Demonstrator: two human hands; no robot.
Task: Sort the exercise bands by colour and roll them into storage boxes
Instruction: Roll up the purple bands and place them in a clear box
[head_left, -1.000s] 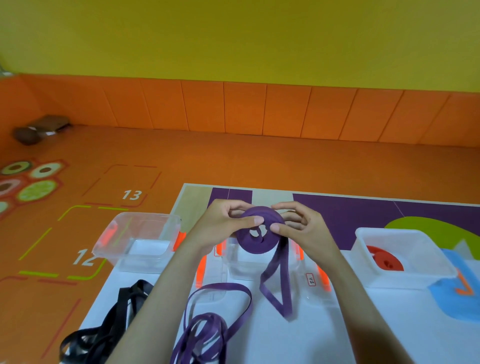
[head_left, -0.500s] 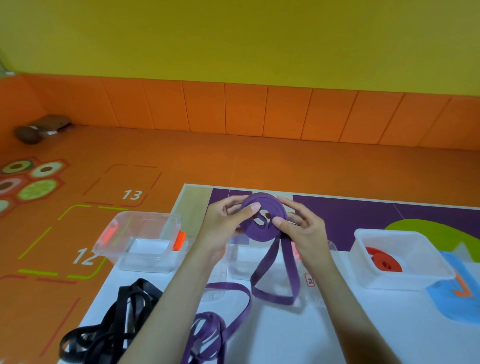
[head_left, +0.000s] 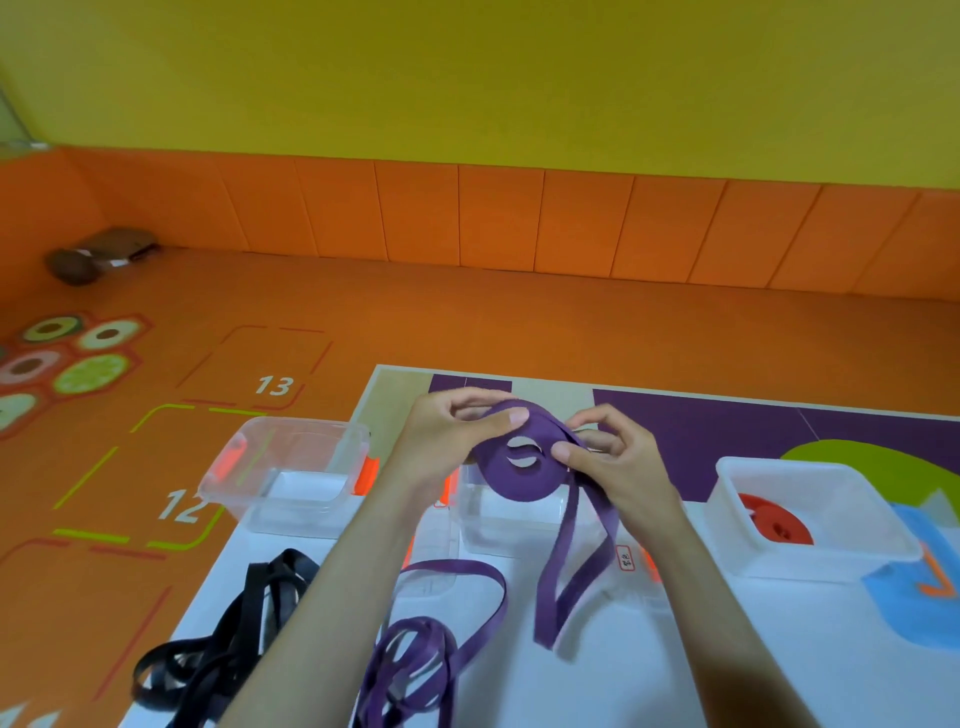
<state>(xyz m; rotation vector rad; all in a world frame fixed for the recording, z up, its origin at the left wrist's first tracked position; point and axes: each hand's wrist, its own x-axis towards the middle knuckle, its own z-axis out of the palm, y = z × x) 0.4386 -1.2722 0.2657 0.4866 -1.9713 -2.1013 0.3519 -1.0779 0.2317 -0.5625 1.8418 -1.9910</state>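
Both hands hold a half-rolled purple band (head_left: 524, 475) in the air above the middle clear box (head_left: 506, 525). My left hand (head_left: 452, 441) pinches the roll's upper left edge, thumb on top. My right hand (head_left: 610, 462) pinches its right side. A loose tail of the same band hangs down in a loop to the table. A second purple band (head_left: 415, 660) lies loose near the front. A pile of black bands (head_left: 223, 654) lies at the front left. A rolled red band (head_left: 776, 522) sits in the right box (head_left: 852, 564).
An empty clear box (head_left: 291, 467) with orange clips stands at the table's left corner. The white table (head_left: 675, 675) carries purple, green and blue patches. Beyond it lies orange floor with numbered squares, and a brown object (head_left: 98, 254) rests by the wall.
The roll has been turned and tilted flatter between my hands. The hanging tail has swung and now drops lower to the table. Hands stay above the middle box.
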